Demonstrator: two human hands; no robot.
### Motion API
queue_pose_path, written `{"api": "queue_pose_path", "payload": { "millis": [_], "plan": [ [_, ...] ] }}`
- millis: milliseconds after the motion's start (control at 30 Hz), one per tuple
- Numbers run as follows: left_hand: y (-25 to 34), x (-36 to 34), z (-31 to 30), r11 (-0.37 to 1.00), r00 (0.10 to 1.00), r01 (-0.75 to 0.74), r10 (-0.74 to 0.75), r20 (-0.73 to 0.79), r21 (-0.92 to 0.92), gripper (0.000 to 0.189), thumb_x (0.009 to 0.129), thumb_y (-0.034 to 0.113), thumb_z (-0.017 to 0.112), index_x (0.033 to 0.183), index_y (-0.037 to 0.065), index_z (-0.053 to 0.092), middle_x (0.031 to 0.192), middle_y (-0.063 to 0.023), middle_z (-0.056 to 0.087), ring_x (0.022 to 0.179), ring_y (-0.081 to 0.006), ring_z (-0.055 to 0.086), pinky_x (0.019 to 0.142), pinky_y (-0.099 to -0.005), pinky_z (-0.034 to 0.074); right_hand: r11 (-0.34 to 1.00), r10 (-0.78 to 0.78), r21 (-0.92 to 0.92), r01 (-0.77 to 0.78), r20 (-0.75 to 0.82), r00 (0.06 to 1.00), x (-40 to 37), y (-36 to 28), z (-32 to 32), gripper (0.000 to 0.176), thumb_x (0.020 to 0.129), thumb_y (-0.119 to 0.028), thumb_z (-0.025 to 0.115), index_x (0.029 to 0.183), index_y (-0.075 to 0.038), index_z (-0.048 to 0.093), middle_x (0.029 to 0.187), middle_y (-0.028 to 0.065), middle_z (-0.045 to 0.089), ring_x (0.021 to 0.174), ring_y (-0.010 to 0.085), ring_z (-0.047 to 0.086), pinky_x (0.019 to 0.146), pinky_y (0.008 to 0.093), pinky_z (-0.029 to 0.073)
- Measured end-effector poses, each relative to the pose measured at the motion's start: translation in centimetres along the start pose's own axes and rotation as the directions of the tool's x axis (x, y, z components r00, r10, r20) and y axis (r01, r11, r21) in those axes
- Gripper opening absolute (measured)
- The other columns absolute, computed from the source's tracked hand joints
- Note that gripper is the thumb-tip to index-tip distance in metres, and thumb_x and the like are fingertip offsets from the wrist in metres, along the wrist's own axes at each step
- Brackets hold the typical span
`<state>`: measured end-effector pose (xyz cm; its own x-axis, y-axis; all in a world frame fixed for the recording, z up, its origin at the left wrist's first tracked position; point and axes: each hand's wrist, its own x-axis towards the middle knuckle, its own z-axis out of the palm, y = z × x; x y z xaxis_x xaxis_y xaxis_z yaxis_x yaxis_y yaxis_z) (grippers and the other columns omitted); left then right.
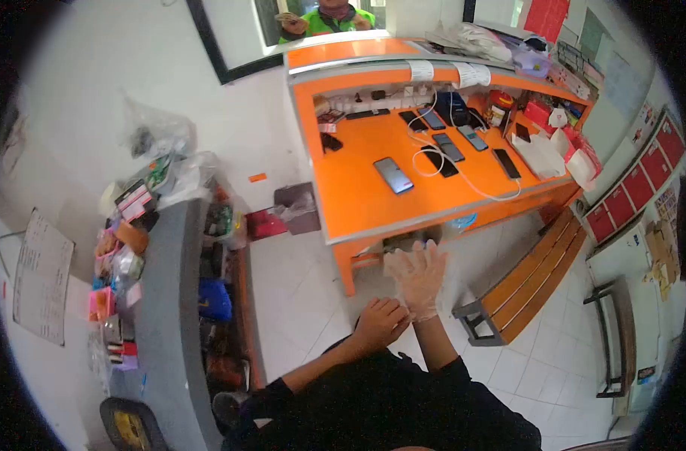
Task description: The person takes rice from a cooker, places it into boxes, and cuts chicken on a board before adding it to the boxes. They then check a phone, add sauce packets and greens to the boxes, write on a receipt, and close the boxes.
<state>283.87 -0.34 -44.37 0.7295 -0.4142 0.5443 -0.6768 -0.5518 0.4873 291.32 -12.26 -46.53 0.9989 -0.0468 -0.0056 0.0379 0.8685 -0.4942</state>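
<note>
My right hand (418, 279) is in the lower centre of the frame, wearing a clear glove (412, 259). Its fingers are open and slightly spread. The glove's long axis runs nearly straight up the frame, fingertips pointing to the top, toward the front edge of the orange counter (350, 195). My left hand (379, 323), just below and left of it, is closed on the glove's cuff at the wrist. Above, a phone (393, 174) lies flat on the counter.

1 head-worn fisheye view looks steeply down and forward; left hand (379, 323) and right hand (418, 274) close beneath it, orange counter (358, 203) farther ahead
</note>
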Motion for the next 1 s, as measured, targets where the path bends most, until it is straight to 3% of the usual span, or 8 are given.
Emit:
{"api": "queue_pose_path", "payload": {
  "millis": [233,433,500,567,633,667,767,1000],
  "plan": [
    [-5.2,16.1,7.8,0.812,0.873,-0.46,0.487,-0.019,-0.36,0.015,0.074,0.015,0.068,0.086,0.009,0.06,0.081,-0.0065,0.056,0.074,-0.0242,0.054,0.065,-0.0372,0.042,0.984,-0.176,-0.025,0.174,-0.087,0.981,15.0,-9.3,-1.1,0.069,0.087,-0.071,0.025,0.14,-0.028,0.031,0.149,0.0074,0.021,0.133,0.0398,0.022,0.099,0.066,0.027],
    [-12.7,25.4,15.2,0.816,0.741,-0.496,0.576,0.345,-0.296,0.03,0.081,0.035,0.065,0.097,0.011,0.06,0.093,-0.0078,0.059,0.084,-0.0234,0.056,0.069,-0.0385,0.042,0.993,-0.121,0.004,0.121,-0.025,0.992,26.4,-14.2,-5.6,0.07,0.088,-0.068,0.03,0.142,-0.022,0.031,0.143,0.0117,0.031,0.127,0.0383,0.035,0.1,0.0591,0.033],
    [-14.6,30.5,13.8,0.917,0.785,-0.237,0.375,0.494,-0.32,0.029,0.086,0.03,0.061,0.103,0.007,0.057,0.097,-0.012,0.057,0.094,-0.025,0.055,0.08,-0.0385,0.042,0.998,0.002,-0.062,0.003,0.08,0.997,32.2,-15.5,-8.0,0.07,0.089,-0.065,0.035,0.141,-0.018,0.032,0.14,0.0128,0.037,0.121,0.0378,0.043,0.1,0.055,0.036],
    [-17.9,34.9,13.0,0.981,0.935,-0.119,0.163,0.316,-0.154,0.034,0.084,0.031,0.063,0.108,0.007,0.059,0.102,-0.0131,0.059,0.098,-0.0276,0.056,0.08,-0.0399,0.044,0.993,0.101,-0.078,-0.089,0.159,0.982,36.7,-16.8,-8.7,0.069,0.089,-0.062,0.039,0.139,-0.015,0.035,0.136,0.0122,0.043,0.116,0.0371,0.048,0.099,0.0517,0.039],
    [-19.4,41.6,9.6,0.843,0.842,0.523,-0.489,0.229,-0.122,0.027,0.085,0.028,0.063,0.102,0.007,0.06,0.102,-0.0138,0.06,0.096,-0.0306,0.057,0.077,-0.0421,0.045,0.982,0.163,-0.122,-0.141,0.192,0.968,41.0,-18.2,-7.9,0.063,0.089,-0.056,0.046,0.134,-0.012,0.042,0.125,0.0117,0.051,0.106,0.0352,0.055,0.093,0.0483,0.044],
    [-21.1,43.6,8.5,0.912,0.917,0.385,-0.395,-0.049,-0.14,0.026,0.086,0.021,0.063,0.105,0.005,0.057,0.099,-0.0139,0.058,0.088,-0.0274,0.058,0.072,-0.0385,0.046,0.978,0.175,-0.146,-0.15,0.178,0.968,42.3,-18.8,-5.8,0.057,0.089,-0.051,0.051,0.129,-0.011,0.048,0.116,0.0113,0.056,0.098,0.0338,0.059,0.088,0.0464,0.048],
    [-25.5,48.2,6.9,0.938,0.727,0.241,-0.345,-0.594,-0.25,0.032,0.087,0.007,0.061,0.115,0.002,0.047,0.094,-0.0068,0.051,0.082,-0.0148,0.05,0.075,-0.0275,0.043,0.95,0.312,-0.075,-0.303,0.287,0.906,48.1,-18.2,-6.8,0.05,0.087,-0.041,0.06,0.122,-0.006,0.054,0.104,0.0132,0.063,0.089,0.0318,0.064,0.079,0.0423,0.054],
    [-27.4,52.0,7.2,0.91,0.615,0.376,-0.387,-0.687,-0.176,0.039,0.09,0.002,0.054,0.125,0.004,0.038,0.109,-0.0079,0.049,0.098,-0.0155,0.05,0.088,-0.0295,0.041,0.899,0.384,-0.03,-0.437,0.531,0.755,53.7,-16.5,-7.7,0.053,0.088,-0.039,0.057,0.128,-0.004,0.05,0.11,0.0181,0.061,0.098,0.0315,0.064,0.087,0.0446,0.054]
  ]
}}
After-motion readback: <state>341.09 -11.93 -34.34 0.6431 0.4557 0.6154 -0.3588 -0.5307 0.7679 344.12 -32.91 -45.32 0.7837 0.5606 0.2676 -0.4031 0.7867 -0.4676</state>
